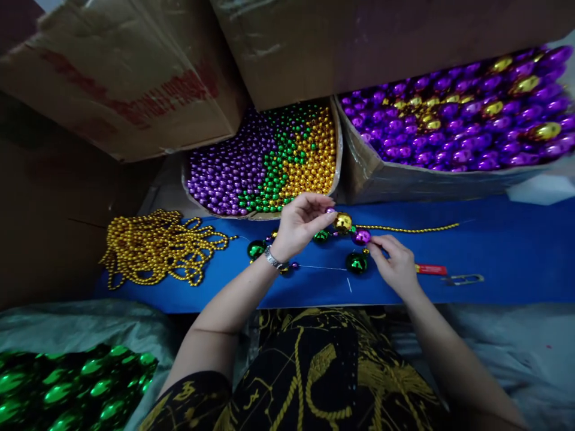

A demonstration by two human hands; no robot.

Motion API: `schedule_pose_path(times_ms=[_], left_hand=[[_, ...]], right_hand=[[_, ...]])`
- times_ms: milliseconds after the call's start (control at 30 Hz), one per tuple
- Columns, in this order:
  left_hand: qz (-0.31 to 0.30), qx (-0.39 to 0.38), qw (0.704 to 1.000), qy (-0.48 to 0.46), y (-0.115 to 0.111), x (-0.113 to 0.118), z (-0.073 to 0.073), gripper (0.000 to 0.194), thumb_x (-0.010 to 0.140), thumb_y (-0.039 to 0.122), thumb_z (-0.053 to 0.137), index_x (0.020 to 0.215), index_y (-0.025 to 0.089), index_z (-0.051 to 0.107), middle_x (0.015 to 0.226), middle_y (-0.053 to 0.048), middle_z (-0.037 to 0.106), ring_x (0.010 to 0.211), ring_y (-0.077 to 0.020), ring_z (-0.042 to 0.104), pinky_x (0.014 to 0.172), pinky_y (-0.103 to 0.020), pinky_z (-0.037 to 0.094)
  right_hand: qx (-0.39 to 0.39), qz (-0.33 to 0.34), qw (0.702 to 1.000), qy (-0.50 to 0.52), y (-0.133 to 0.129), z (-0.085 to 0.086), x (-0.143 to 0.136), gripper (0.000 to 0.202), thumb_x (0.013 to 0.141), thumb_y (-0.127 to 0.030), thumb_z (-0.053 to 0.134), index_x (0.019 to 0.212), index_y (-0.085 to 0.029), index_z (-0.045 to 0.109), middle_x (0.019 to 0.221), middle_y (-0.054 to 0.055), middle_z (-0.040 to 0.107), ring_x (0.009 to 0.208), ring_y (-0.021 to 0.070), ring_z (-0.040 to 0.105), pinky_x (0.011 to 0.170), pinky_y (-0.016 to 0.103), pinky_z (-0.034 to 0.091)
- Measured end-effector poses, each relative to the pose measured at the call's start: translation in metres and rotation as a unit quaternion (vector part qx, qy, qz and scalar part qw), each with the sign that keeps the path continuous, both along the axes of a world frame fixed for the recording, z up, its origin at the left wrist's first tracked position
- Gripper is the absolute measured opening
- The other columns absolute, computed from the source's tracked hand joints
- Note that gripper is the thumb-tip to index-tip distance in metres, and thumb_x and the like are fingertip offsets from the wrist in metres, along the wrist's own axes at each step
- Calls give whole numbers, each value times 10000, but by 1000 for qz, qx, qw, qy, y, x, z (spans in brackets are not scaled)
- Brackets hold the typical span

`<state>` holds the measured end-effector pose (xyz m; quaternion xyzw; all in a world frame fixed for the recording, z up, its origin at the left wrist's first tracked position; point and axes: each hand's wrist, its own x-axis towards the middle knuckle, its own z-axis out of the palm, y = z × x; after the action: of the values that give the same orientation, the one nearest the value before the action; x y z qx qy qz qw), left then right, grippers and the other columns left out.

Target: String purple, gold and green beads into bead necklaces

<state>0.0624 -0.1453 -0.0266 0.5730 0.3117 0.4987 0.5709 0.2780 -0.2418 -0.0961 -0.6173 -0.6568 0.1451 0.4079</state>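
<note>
My left hand (300, 222) pinches a small purple bead (330, 211) between thumb and fingers, just left of a large gold bead (344, 222). Thumb and fingertips of my right hand (396, 261) close on a shiny purple bead (361, 237) to the right of the gold one. Both belong to a string of mixed beads, with a big green bead (356, 263) below and another green bead (257, 249) at the left. A thin white thread (321, 267) runs across the blue table under my hands. My left wrist partly hides the string.
Looped gold bead strands (153, 248) lie at left. A box of small beads (265, 161) and a box of large purple beads (453, 126) stand behind. Cartons (135, 78) hang over them. Red-handled cutter (431, 269) lies right; green beads (58, 392) fill a bag lower left.
</note>
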Motion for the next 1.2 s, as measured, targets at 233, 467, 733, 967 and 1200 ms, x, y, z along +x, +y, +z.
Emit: schedule_pose_path(times_ms=[233, 467, 733, 967, 1200], left_hand=[[-52, -94, 994, -17, -14, 35, -24, 236, 727, 332, 787, 871, 164, 704, 846, -40, 715, 750, -120, 646, 715, -253, 536], [-111, -35, 992, 43, -11, 33, -23, 186, 763, 323, 752, 832, 156, 707, 963, -77, 700, 828, -137, 645, 735, -262, 522], [-110, 98, 982, 122, -6, 38, 4, 175, 836, 316, 681, 841, 142, 690, 798, -56, 679, 708, -111, 611, 652, -235, 491], [-81, 86, 992, 44, -3, 58, 32, 173, 825, 317, 691, 847, 148, 662, 765, -21, 671, 651, -85, 609, 591, -200, 502], [37, 128, 985, 111, -32, 57, -24, 464, 903, 377, 578, 1324, 212, 475, 1208, -118, 604, 1029, -186, 611, 807, -315, 538]], right_hand=[[-127, -20, 957, 261, -8, -63, -14, 398, 863, -531, 564, 1040, -176, 590, 940, 75, 698, 806, 181, 675, 733, 313, 560], [-149, 25, 979, 140, -13, -62, -32, 357, 894, -323, 526, 1222, -184, 544, 1027, 81, 704, 870, 191, 688, 837, 353, 554], [-56, 0, 995, 81, -10, 10, 5, 329, 961, -328, 460, 1238, -222, 603, 1164, 88, 651, 737, 144, 663, 690, 286, 563], [-21, 76, 995, 58, 10, 29, -10, 260, 981, -354, 466, 1095, -211, 650, 922, 43, 706, 671, 133, 647, 710, 277, 544], [-42, 11, 990, 135, 8, 19, 7, 285, 992, -391, 435, 1047, -201, 641, 721, -2, 623, 590, 103, 607, 587, 220, 512]])
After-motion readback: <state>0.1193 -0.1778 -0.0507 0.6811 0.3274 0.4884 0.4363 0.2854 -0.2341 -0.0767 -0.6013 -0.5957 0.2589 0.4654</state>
